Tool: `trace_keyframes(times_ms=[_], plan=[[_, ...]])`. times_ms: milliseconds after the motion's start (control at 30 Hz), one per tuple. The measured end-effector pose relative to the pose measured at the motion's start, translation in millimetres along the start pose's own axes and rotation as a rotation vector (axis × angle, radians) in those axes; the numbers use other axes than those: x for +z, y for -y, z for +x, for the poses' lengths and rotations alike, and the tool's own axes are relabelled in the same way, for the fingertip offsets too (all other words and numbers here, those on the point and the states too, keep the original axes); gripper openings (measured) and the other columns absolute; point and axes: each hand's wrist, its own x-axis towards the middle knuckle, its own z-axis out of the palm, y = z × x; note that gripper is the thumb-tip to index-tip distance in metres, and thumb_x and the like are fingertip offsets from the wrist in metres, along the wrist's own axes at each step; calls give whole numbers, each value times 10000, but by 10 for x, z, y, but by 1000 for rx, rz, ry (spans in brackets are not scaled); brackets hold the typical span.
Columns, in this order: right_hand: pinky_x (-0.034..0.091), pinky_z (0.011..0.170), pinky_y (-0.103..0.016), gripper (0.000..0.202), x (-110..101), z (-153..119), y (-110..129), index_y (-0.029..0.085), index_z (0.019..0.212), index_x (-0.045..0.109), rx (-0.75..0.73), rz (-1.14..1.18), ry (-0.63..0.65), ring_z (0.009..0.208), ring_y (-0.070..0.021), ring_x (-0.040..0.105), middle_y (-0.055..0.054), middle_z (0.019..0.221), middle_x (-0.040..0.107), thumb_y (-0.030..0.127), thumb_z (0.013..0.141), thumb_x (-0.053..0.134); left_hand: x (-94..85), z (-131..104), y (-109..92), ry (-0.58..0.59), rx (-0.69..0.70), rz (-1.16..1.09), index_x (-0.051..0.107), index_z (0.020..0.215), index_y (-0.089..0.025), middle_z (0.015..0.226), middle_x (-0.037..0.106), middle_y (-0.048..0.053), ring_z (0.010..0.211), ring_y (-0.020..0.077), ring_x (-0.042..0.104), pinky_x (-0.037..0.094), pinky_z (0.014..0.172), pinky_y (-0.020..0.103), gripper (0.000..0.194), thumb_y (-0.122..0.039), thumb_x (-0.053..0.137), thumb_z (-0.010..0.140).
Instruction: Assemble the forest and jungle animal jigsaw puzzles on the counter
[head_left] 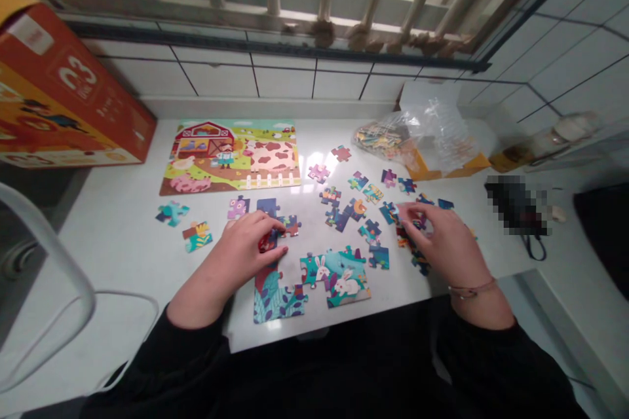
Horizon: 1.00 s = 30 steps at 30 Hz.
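On the smooth, glossy white counter (118, 222), the rabbit section (346, 285) is flat and knob-edged, printed with white rabbits on teal. Left of it stands the leafy section (280, 301), blue-green foliage with a straight lower edge. Loose pieces (338, 217), mostly dark blue with orange or purple, scatter beyond it and to its right. Left of and beyond it, the left hand (248, 242) has its thumb and forefinger parted over a reddish piece (268, 241); right of it, the right hand's (437, 236) fingers nearly meet. Whether either grips anything, I cannot tell. Farther beyond the rabbit section lies a crinkled clear bag (435, 127).
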Motion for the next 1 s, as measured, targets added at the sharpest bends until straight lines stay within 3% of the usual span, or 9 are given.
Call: trace_keyframes(times_ms=[167,367,567,767,1000], plan=[[559,978,-525,367,-25,-70,-698,196,1125,755,191,-126,-69,1054,-371,754,-176,1159,824,518,1029,606,11,-6,35,-10,15,-2,782,1167,-267,1150,726,62,1069,287,674,475,900,393,262,-422,799,957],[564,1000,-523,405,77,-101,-1038,189,1169,763,216,-115,-20,1087,-362,747,-187,1181,818,520,1003,599,25,8,74,-25,55,-4,776,1176,-256,1140,742,70,1040,280,681,493,870,393,293,-452,778,958],[545,1096,-596,313,19,-85,-892,206,1122,771,115,-101,-52,1258,-393,713,-187,1285,795,438,1002,599,5,13,51,-40,65,-9,778,1144,-258,1086,751,64,1010,286,689,509,866,413,283,-475,759,962],[616,1044,-539,327,-56,-214,-532,270,1249,792,-90,100,216,1184,-350,766,-106,1252,829,446,977,750,12,26,52,-68,60,-31,751,1172,-223,1118,773,97,1057,298,719,548,933,447,269,-375,571,1043],[614,1066,-536,268,28,-273,-435,286,1219,774,-101,94,231,1246,-351,759,-92,1269,820,398,977,759,28,14,35,-90,40,-31,744,1215,-219,1162,778,108,1101,311,729,563,981,464,283,-324,552,1035]])
